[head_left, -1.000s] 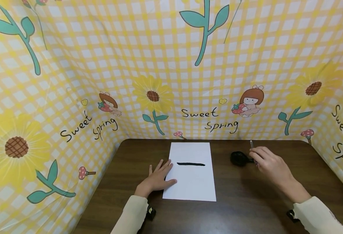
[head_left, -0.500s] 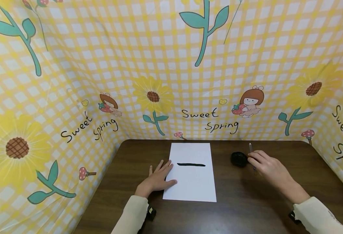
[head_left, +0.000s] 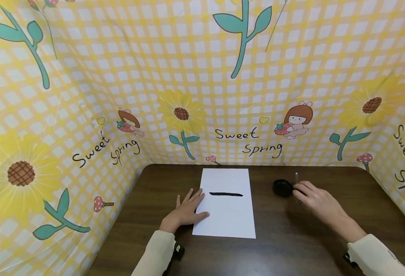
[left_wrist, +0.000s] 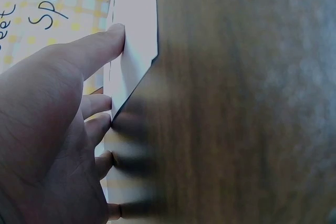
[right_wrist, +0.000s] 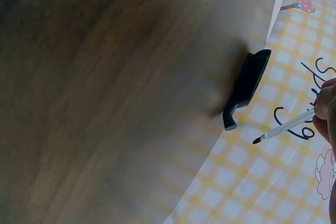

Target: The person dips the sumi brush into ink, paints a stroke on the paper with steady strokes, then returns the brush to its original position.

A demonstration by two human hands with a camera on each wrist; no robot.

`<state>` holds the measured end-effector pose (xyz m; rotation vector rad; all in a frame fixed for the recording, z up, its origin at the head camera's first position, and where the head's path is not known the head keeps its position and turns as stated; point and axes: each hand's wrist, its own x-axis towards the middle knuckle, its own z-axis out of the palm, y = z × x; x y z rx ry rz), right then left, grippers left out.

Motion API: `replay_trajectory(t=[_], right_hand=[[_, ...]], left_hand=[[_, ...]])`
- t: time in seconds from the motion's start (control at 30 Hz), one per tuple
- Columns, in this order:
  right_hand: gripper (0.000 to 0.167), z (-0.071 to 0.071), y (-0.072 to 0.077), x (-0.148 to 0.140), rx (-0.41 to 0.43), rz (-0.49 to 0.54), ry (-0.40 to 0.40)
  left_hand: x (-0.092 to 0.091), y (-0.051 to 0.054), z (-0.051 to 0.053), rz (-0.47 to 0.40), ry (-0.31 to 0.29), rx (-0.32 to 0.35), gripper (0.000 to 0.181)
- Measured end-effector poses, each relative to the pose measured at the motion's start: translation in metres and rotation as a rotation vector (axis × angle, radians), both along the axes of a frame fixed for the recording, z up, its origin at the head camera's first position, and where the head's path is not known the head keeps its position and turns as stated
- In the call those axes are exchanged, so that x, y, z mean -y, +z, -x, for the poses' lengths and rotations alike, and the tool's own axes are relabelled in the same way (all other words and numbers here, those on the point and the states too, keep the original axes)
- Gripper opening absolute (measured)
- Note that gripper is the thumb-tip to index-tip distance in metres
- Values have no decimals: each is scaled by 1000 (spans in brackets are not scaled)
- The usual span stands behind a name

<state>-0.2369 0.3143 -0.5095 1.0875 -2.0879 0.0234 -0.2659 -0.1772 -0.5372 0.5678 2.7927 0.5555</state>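
A white sheet of paper (head_left: 223, 218) lies on the table, with one thick black horizontal stroke (head_left: 226, 194) across its upper half. My left hand (head_left: 184, 211) rests spread on the paper's left edge, thumb and fingertips touching it. My right hand (head_left: 316, 198) pinches a slim brush (right_wrist: 289, 124) with a pale handle and a dark pointed tip. Just left of that hand stands a round black dish (head_left: 282, 188); the right wrist view shows its low profile and short bent handle. In that view the brush tip appears apart from the dish. The dish's contents cannot be made out.
The brown wooden table (head_left: 137, 230) has rounded far corners. A yellow checked cloth (head_left: 202, 76) with sunflowers and printed words hangs behind and along both sides. Black straps with small devices (head_left: 178, 251) sit at both wrists.
My right hand has shifted slightly left and nearer, and the brush has lowered with it; its fingers now cover the dish's handle. My left hand and the paper stay put.
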Motion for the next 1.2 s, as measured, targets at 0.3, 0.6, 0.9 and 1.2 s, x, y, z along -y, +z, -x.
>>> replay_trajectory(t=[0.3, 0.6, 0.9, 1.2], right_hand=[[10, -5, -3, 0, 39, -63, -26], [64, -6, -6, 1, -4, -91, -30], [65, -11, -15, 2, -1, -119, -40], [68, -16, -22, 4, -17, -150, -49]], left_hand=[[1, -1, 1, -2, -1, 3, 84], [1, -3, 2, 2, 1, 4, 85], [0, -2, 3, 13, -4, -6, 85], [1, -3, 2, 4, -3, 0, 85]])
